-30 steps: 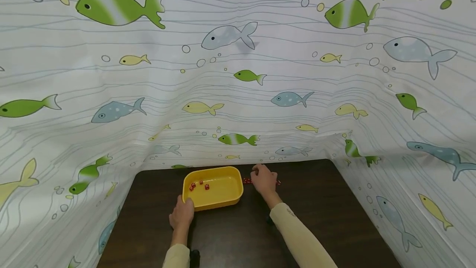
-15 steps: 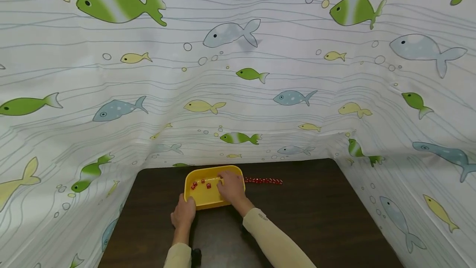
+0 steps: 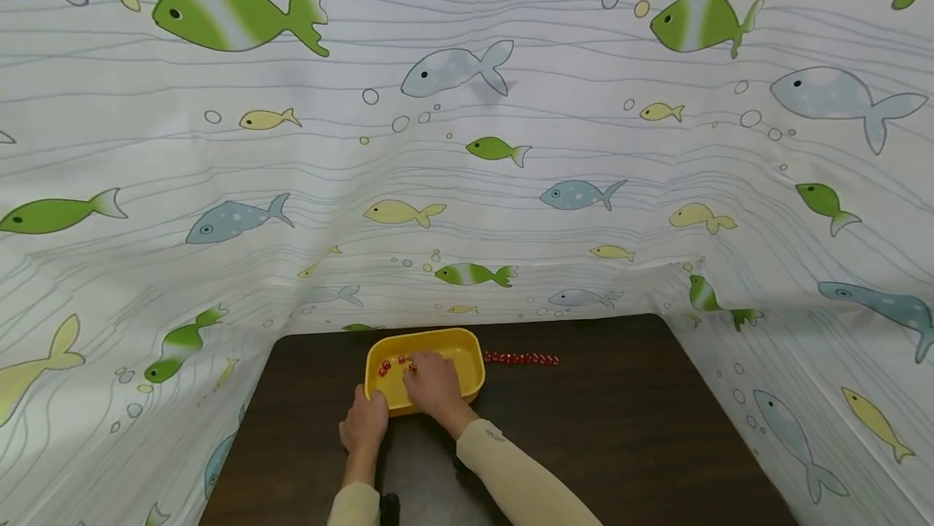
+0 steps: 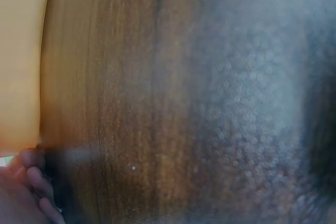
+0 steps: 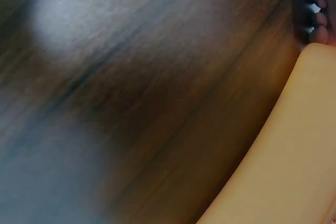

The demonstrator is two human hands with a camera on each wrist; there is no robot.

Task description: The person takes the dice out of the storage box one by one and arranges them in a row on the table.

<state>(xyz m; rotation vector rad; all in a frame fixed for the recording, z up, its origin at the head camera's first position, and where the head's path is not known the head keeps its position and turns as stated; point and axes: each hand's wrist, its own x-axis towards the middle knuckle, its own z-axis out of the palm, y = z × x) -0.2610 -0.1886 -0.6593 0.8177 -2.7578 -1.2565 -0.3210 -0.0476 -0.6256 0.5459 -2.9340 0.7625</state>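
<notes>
The left hand [image 3: 365, 422] pinches a yellow tray [image 3: 467, 369]; inside, the right hand [image 3: 438, 388] touches red dice [image 3: 384, 367], its fingers' grip unclear.

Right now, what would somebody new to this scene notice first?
Probably the bright yellow tray on the dark table, its near left corner gripped by the left hand while the right hand reaches in by a few red dice. Then the row of red dice right of the tray, and the white backdrop behind, printed with big fish.
</notes>
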